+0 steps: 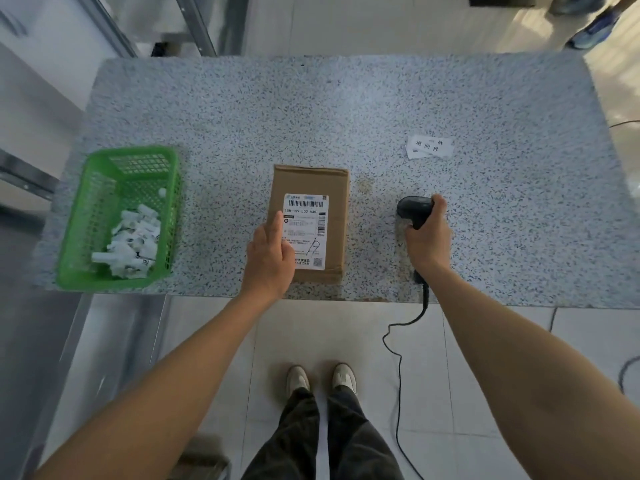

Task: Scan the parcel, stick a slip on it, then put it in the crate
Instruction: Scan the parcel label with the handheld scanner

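Cardboard, brown and a little creased at the flaps, made up the parcel (313,188), a flat oblong box lying on the speckled desk (346,109) near its front edge. I judged it light and fairly stiff, not slippery, best taken by its two long sides, since the top would dent under a hard squeeze. A white shipping label (306,230) covered much of its upper face, with a barcode along the top and another down the right side.

The left hand (270,258) lay over the label's lower left corner, fingers (277,221) stretched out and gripping nothing. To the right of the parcel, the right hand (427,237) was clenched around the black scanner (414,209), its cable trailing off the desk. Well to the left of the parcel stood the green crate (93,209) holding white scraps. Beyond the parcel to the right lay the slips (429,146).
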